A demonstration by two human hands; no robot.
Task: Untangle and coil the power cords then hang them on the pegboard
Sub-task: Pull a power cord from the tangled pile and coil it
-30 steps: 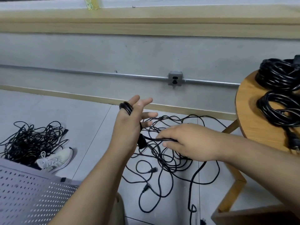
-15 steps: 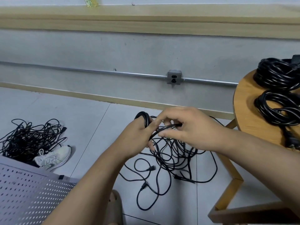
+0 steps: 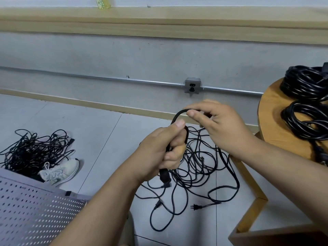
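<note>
A person's left hand [image 3: 165,151] is closed in a fist round a black power cord [image 3: 178,115], thumb on top. The right hand [image 3: 219,128], just beside and slightly above it, pinches the same cord between thumb and fingers, and a short arc of cord bridges the two hands. A connector end [image 3: 165,176] hangs just below the left hand. Beneath both hands, loose cord [image 3: 195,167] sprawls in loops on the tiled floor [image 3: 99,132], with a two-pin plug [image 3: 196,207] lying under the right forearm. Well to the left of the left hand lies a second tangle of cords [image 3: 33,150], a white sneaker [image 3: 60,171] at its near edge. The perforated pegboard [image 3: 35,213] sits below and to the left of the left forearm (whether flat or propped cannot be told). To the right of the right hand, a round wooden desk [image 3: 273,125] carries two coiled bundles of cord, the far bundle [image 3: 305,84] and the near bundle [image 3: 307,121], side by side. Beyond the hands, a wall outlet [image 3: 192,85] sits on a metal conduit [image 3: 106,79].
</note>
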